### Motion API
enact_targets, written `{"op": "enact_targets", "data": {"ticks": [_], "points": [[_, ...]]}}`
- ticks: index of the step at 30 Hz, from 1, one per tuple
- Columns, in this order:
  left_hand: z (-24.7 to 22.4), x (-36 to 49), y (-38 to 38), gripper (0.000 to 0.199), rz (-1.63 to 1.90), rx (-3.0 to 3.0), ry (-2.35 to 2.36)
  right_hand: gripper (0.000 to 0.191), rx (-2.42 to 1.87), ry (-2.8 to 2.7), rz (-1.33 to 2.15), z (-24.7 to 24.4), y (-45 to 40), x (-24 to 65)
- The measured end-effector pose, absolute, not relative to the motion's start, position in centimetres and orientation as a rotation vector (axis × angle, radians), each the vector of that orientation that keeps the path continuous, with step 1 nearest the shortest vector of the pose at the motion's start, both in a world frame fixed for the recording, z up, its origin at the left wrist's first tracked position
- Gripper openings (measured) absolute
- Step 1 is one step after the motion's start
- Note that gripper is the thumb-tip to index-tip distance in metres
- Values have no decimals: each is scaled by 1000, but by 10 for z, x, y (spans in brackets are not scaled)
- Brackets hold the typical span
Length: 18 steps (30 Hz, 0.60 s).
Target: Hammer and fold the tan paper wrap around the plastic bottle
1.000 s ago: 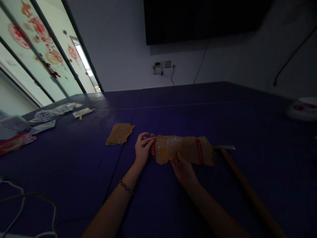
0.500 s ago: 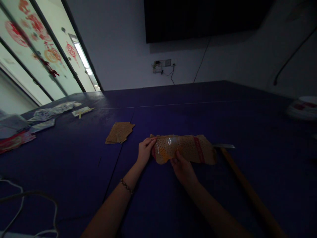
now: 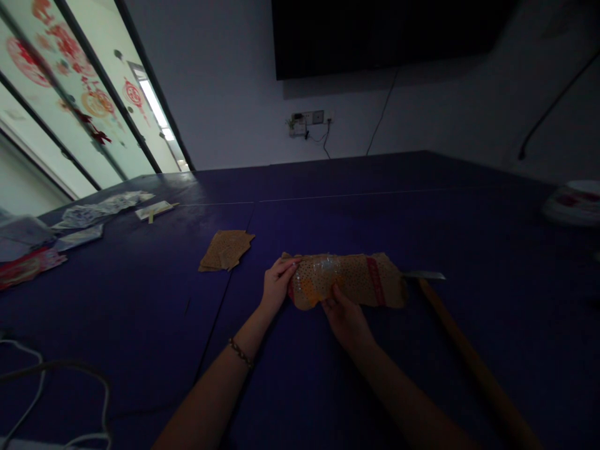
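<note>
A brown, perforated sheet [image 3: 356, 281] with a red band near its right end and a shiny clear patch on its left part is between my hands. My left hand [image 3: 277, 286] pinches its left end, thumb on top. My right hand [image 3: 344, 314] grips its lower edge near the middle, the other fingers partly hidden beneath. Past the sheet's right end lie a metal blade [image 3: 425, 275] and a long wooden stick [image 3: 469, 353]. A small pile of brown perforated pieces [image 3: 226, 250] lies on the table, left of my left hand.
The dark blue table [image 3: 290, 225] reaches to the wall. Plastic packets [image 3: 100, 209], a red packet [image 3: 28, 267] and a clear container [image 3: 22, 237] are at the left. White cables [image 3: 42, 381] lie at the lower left. A round container [image 3: 574, 203] stands far right.
The sheet has shifted very slightly left, and the shine on its clear patch looks different. Both hands keep nearly the same grip and place.
</note>
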State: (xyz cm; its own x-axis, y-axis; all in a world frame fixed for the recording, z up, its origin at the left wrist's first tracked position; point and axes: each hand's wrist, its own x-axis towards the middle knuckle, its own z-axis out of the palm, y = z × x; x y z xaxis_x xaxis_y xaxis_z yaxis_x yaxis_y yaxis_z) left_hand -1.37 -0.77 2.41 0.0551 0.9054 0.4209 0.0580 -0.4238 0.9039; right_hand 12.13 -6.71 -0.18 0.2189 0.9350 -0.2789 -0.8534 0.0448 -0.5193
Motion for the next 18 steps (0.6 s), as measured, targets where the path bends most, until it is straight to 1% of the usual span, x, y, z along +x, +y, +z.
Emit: {"op": "enact_targets", "data": {"ticks": [3, 13, 18], "points": [[26, -12, -10, 19, 1483, 1579, 988, 25, -663, -159, 1367, -4, -66, 122], [32, -11, -14, 18, 1487, 1608, 978, 34, -664, -166, 1370, -6, -65, 122], [30, -10, -13, 17, 1523, 1585, 1008, 32, -670, -185, 1362, -8, -66, 121]]}}
